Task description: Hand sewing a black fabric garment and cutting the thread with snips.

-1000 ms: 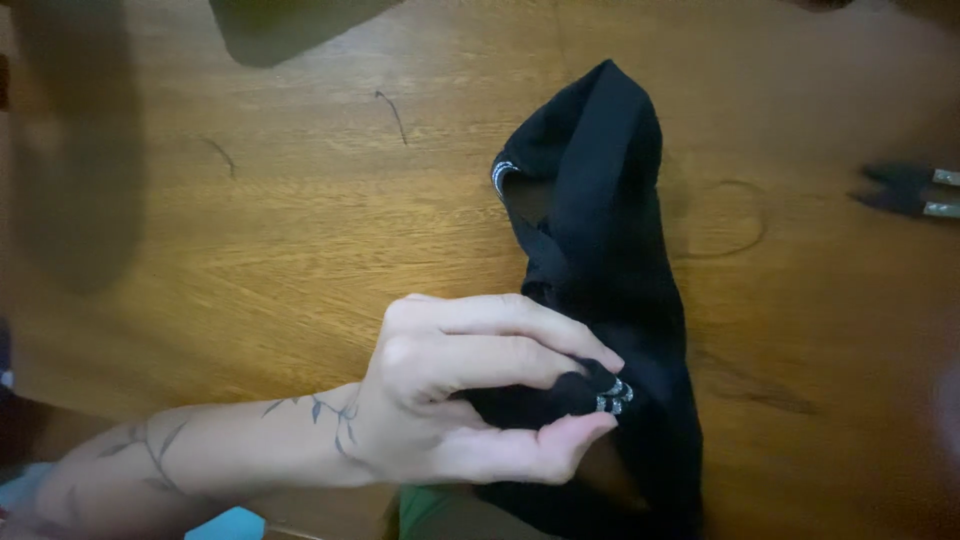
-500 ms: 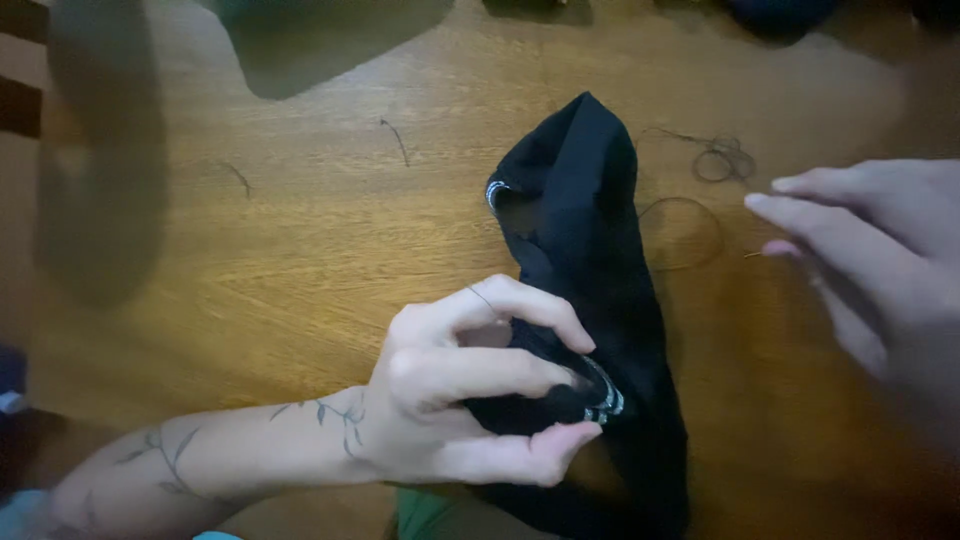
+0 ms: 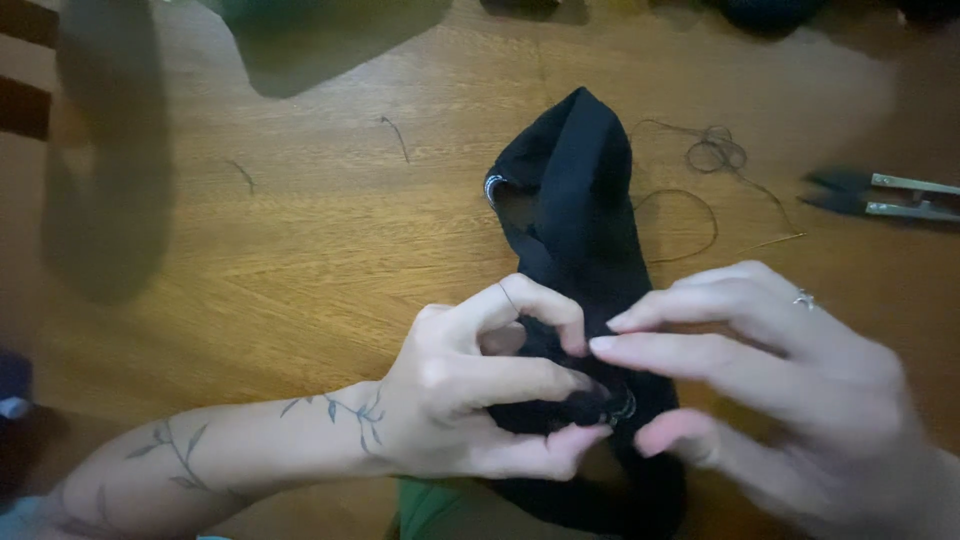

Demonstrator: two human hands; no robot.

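A black cloth [image 3: 585,240] lies bunched in a long fold on the wooden bench [image 3: 300,240], running from the middle toward the near edge. The left hand [image 3: 470,390] has its grip closed on the near part of the cloth, thumb and forefingers pinching a small fold where something pale and shiny shows at the edge, too small to make out. The right hand [image 3: 770,390] hovers just beside it, fingers loosely spread and reaching in, fingertips [image 3: 615,345] at the same spot; its grip is open and I can't see it holding anything, though a fine needle would be hard to spot here. Loose dark thread [image 3: 712,152] curls on the bench beyond the cloth, and small snips [image 3: 880,195] rest well apart to the right. By the look of it, the handwork on this cloth is mid-way: the fabric is gathered and held, thread is out, but nothing shows as finished or trimmed yet.
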